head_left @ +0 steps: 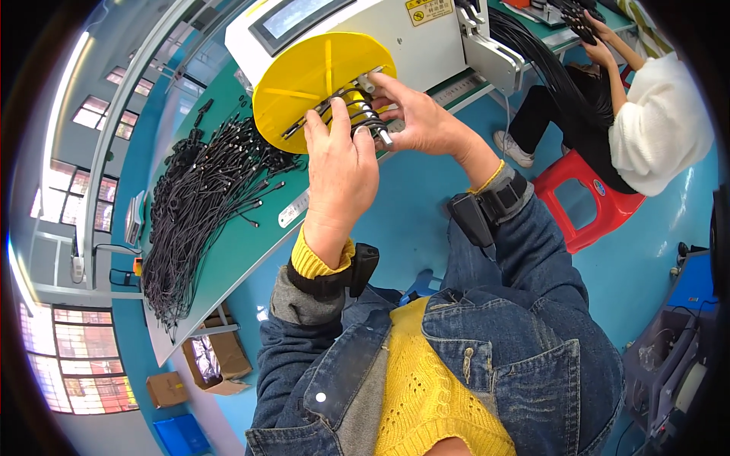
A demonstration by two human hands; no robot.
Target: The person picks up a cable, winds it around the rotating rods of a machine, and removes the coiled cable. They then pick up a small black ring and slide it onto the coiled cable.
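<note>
A yellow disc (293,72) stands on the front of a white machine (380,34) above my hands. Black cable (357,106) is wound in a loose coil round metal pegs (385,138) that stick out from the disc. My left hand (342,167) is at the coil's left and lower side, its fingers bent over the cable and its thumb against it. From the right, my right hand (430,125) curls about the same coil, with its thumb by the lower peg and its fingers near the upper one. Part of the cable is hidden behind my fingers.
A large heap of black cables (205,205) covers the green table (243,247) at left. A co-worker in white (661,121) sits to the right by a red stool (582,201), holding black cables. Cardboard boxes (220,357) and a blue bin (181,435) stand on the floor.
</note>
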